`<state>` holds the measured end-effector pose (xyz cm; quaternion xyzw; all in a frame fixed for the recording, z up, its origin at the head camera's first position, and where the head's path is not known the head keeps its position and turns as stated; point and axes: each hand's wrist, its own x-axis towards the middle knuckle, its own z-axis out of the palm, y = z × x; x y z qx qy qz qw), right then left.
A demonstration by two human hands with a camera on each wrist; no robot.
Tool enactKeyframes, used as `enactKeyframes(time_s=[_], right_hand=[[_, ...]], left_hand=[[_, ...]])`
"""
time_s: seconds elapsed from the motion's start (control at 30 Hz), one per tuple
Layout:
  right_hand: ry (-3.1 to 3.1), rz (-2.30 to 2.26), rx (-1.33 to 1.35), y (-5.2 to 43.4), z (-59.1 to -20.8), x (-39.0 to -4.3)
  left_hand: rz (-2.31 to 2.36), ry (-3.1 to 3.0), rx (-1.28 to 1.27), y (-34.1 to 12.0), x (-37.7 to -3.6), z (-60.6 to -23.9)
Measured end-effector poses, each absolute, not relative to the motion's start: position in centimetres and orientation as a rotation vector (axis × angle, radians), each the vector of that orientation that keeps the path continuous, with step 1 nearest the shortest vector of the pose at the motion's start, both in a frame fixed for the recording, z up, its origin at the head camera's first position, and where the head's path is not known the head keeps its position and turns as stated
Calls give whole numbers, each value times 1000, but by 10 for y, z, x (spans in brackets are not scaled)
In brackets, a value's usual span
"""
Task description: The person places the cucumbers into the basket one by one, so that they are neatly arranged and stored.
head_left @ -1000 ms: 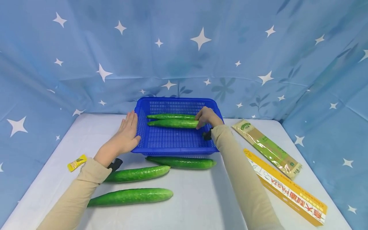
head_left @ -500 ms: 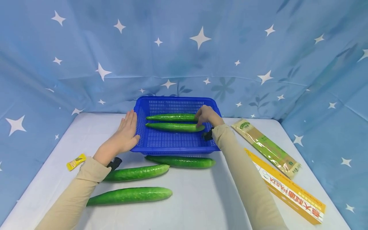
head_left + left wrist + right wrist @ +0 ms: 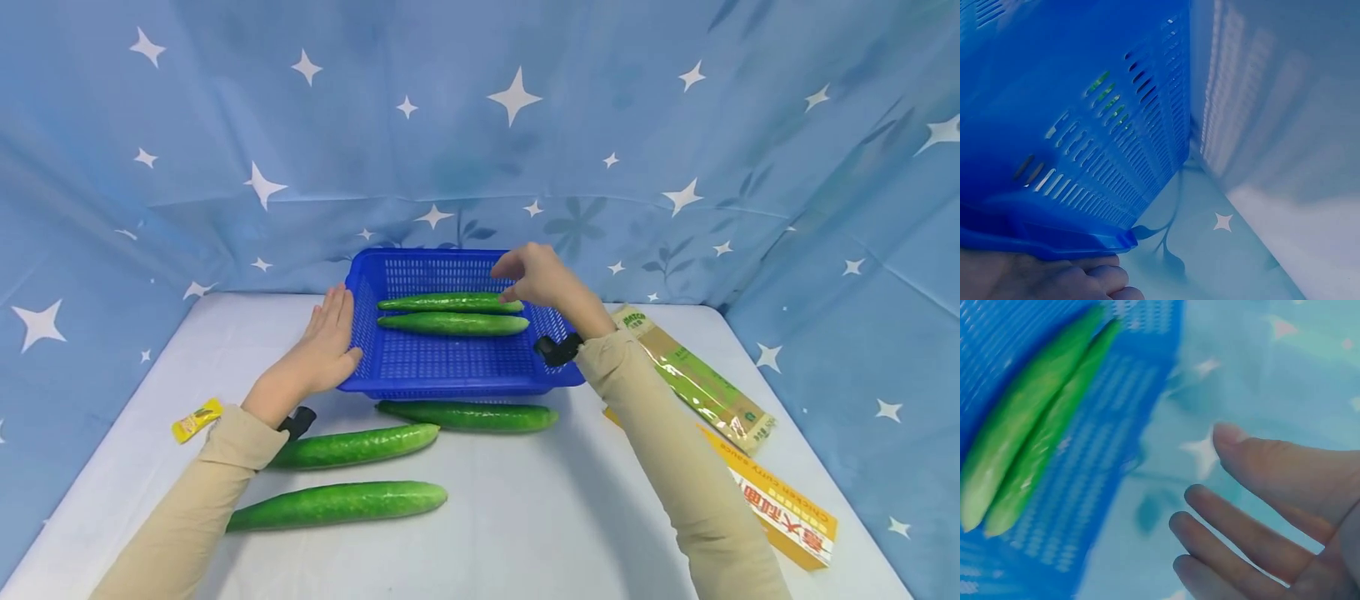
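Two green cucumbers lie side by side in a blue plastic basket (image 3: pixel 450 385), the front cucumber (image 3: pixel 453 323) close against the back cucumber (image 3: pixel 442 302). My left hand (image 3: pixel 318 350) rests with straight fingers along the basket's left rim; the left wrist view shows its fingers (image 3: pixel 1110 275) at the rim. Above the basket's right side is my right hand (image 3: pixel 543 275), holding nothing. In the right wrist view its thumb and fingers (image 3: pixel 1229 537) are spread apart, away from both cucumbers.
In front of the basket lies one cucumber (image 3: pixel 468 416), with a second cucumber (image 3: pixel 360 446) and a third cucumber (image 3: pixel 345 504) nearer the front left. A yellow packet (image 3: pixel 197 420) is at left. On the right are a noodle packet (image 3: pixel 697 379) and a pasta box (image 3: pixel 783 508), partly behind the sleeve.
My right hand has let go of the front cucumber and risen up and away from it. That cucumber now lies against the back one. My left hand stays at the rim.
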<state>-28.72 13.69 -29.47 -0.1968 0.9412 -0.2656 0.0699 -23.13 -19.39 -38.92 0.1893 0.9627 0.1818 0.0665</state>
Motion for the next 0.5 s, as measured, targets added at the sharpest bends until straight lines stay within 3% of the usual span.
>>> enactKeyframes(time_s=[0.3, 0.5], right_hand=[[2918, -1118, -891, 121, -269, -209], [2782, -1380, -1178, 106, -280, -167]], left_hand=[[560, 2896, 572, -194, -231, -389], [558, 2896, 575, -194, -230, -389]])
